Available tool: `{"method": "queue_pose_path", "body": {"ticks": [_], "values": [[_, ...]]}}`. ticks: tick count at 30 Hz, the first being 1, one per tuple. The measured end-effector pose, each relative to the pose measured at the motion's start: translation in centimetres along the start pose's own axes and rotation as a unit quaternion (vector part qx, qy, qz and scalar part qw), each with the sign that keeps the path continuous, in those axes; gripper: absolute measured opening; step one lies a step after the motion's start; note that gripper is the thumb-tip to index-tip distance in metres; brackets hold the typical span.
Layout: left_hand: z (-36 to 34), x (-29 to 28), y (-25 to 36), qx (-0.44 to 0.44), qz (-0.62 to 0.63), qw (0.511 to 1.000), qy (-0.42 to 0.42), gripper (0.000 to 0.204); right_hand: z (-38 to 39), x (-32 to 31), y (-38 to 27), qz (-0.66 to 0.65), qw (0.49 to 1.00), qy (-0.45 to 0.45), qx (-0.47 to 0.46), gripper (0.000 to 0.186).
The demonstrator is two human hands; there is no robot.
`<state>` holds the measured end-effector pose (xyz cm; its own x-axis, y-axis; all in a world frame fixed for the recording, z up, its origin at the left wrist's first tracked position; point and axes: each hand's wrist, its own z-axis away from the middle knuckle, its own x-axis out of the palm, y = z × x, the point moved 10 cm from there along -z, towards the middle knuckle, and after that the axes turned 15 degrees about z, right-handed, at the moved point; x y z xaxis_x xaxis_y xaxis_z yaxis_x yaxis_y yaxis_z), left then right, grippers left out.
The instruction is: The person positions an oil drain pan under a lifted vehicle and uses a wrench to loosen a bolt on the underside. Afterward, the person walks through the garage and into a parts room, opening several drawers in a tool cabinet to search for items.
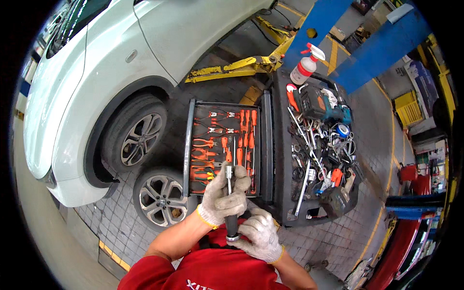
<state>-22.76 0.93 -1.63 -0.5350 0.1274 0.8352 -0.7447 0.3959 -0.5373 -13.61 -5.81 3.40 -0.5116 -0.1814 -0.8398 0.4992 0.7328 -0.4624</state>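
Note:
A torque wrench [232, 225] with a metal shaft and a dark handle stands nearly lengthwise in front of my chest. My left hand [226, 197], in a whitish knit work glove, is wrapped around its shaft just under the head. My right hand [260, 234], gloved the same way, closes on the handle's lower end by the silver end ring. Just beyond my left hand is an open drawer [186, 145]. In its dark lining lie orange-handled pliers [203, 154] and a row of orange screwdrivers [246, 130].
Right of the drawer, a black tool cart [286, 203] carries loose wrenches, a cordless power tool [333, 112] and a spray bottle [303, 68]. At left stand a white car [106, 58] and a removed wheel [163, 199] on the floor. A yellow lift arm [227, 69] and blue post [314, 29] rise behind.

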Motion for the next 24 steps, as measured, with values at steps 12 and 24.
{"method": "queue_pose_path", "body": {"ticks": [12,24], "values": [[-1.2,-10.2,7.3,0.106,0.044,0.977,0.182,0.04,0.9,2.7,3.1,-0.022,0.992,-0.056,0.114,0.033],[-2.1,-36.9,14.7,0.122,-0.422,0.738,0.513,0.05,7.6,1.8,8.1,-0.043,0.95,-0.03,0.307,0.031]]}}
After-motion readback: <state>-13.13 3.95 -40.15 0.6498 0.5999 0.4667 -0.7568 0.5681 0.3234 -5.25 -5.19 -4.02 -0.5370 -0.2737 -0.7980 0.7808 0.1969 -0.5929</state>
